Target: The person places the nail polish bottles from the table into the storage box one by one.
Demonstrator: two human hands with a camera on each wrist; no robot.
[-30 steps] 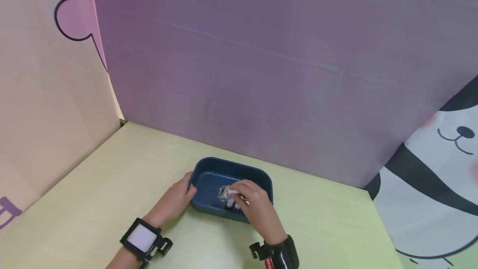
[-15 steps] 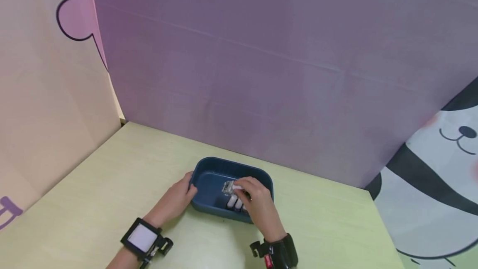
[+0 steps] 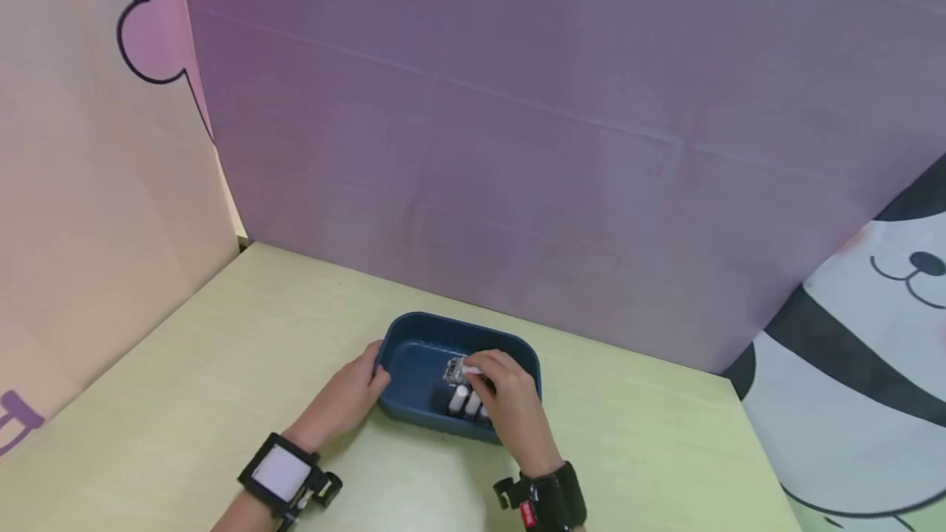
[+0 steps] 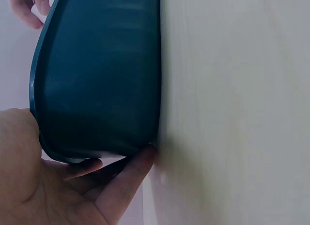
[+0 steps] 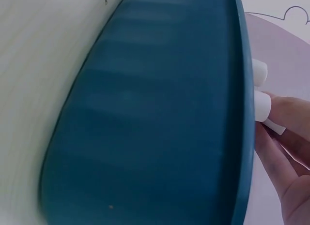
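A dark blue plastic tub (image 3: 414, 335) stands on the pale green table (image 3: 222, 368). My left hand (image 3: 347, 396) grips its left end, thumb over the rim; in the left wrist view the fingers (image 4: 127, 179) lie against the tub's outer wall (image 4: 101, 75). My right hand (image 3: 506, 396) reaches inside the tub and pinches a small silvery, crumpled object (image 3: 453, 369). Below it in the tub lie white cylinders (image 3: 464, 401). The right wrist view is filled by the tub's outer wall (image 5: 160, 118), with white cylinder ends (image 5: 261, 84) and fingers (image 5: 290, 138) past the rim.
A purple backdrop (image 3: 562, 121) rises close behind the tub, and a peach panel (image 3: 89, 187) closes the left side. A panda-print cloth (image 3: 857, 384) hangs at the right. Bare tabletop lies left and right of the tub.
My right hand has moved the silvery object a little up and toward the back of the tub, uncovering the white cylinders. The left hand has kept its hold on the tub.
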